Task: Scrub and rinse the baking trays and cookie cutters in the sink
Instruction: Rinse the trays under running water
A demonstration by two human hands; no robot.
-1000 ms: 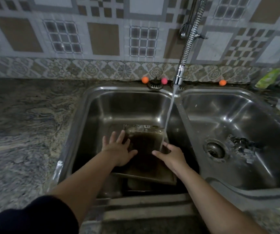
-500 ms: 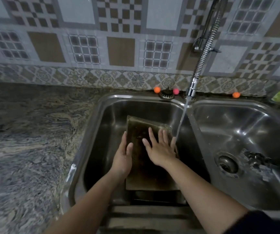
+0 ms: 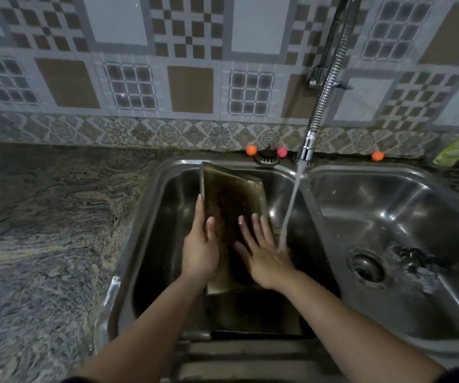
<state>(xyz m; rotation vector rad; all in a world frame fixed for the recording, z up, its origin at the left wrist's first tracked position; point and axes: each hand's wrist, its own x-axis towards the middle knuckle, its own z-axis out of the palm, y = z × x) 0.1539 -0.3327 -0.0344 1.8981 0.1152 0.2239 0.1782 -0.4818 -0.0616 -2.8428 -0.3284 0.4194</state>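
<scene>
The baking tray (image 3: 231,205) stands tilted up in the left basin (image 3: 162,244) of the double sink, its far edge leaning toward the back wall of the basin, approx. at rim height. The inner face is dark brown w/ stains and looks wet. Its near edge rests low in the basin, on a second dark tray (image 3: 253,313) lying flat at the bottom.

The left hand (image 3: 200,250) grasps the tray at its left edge: the thumb lies on the stained face and the fingers go along or behind the edge, so I cannot see how far they wrap. The right hand (image 3: 264,252) lies flat on the tray face, fingers straight and a little spread, not clenched, pressing on the surface near the right edge.

Water (image 3: 291,205) runs from the spring faucet (image 3: 322,92) in a slanted stream and lands at the right hand, beside its little finger, close to the tray's right edge.

The right basin (image 3: 416,217) is wet, w/ a drain (image 3: 366,268) and some dark bits next to it. Behind the sink, 3 small balls sit on the ledge, two orange (image 3: 251,150) and one pink (image 3: 281,152). A green packet (image 3: 455,153) is at far right. The stone counter (image 3: 43,217) is on the left, under the patterned wall tiles (image 3: 189,87).
</scene>
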